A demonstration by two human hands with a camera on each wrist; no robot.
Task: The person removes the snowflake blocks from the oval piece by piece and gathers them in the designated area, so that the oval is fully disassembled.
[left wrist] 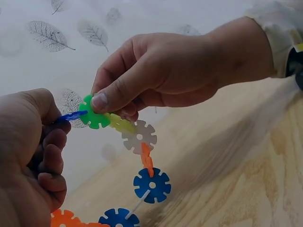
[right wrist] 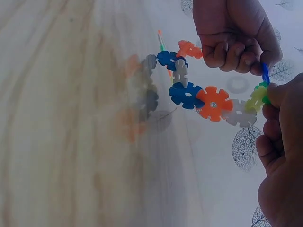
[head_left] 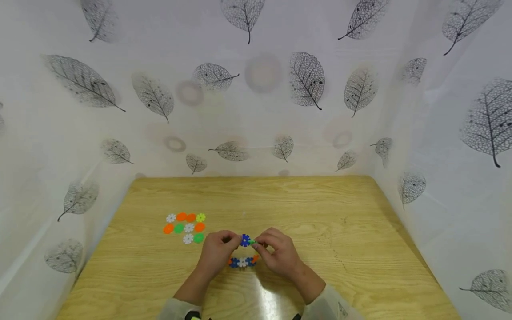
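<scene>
In the head view my left hand (head_left: 218, 251) and right hand (head_left: 278, 253) are close together above the table. The left one pinches a dark blue notched snowflake disc (head_left: 245, 240) between thumb and finger. A green snowflake disc (left wrist: 94, 112) is pinched by the right hand, its edge meeting the blue disc; how deep the slots sit cannot be told. From the green disc hangs a chain of interlocked discs: yellow (left wrist: 120, 123), white (left wrist: 140, 136), orange (left wrist: 147, 160), blue (left wrist: 152, 185), then more. The chain's far end is partly hidden behind the left hand.
Loose snowflake discs lie left of the hands on the wooden table (head_left: 340, 222): several orange (head_left: 169, 228), white (head_left: 188, 227), green (head_left: 198, 238) and a yellow one (head_left: 201, 218). A leaf-printed white curtain (head_left: 264, 111) surrounds the table's back and sides.
</scene>
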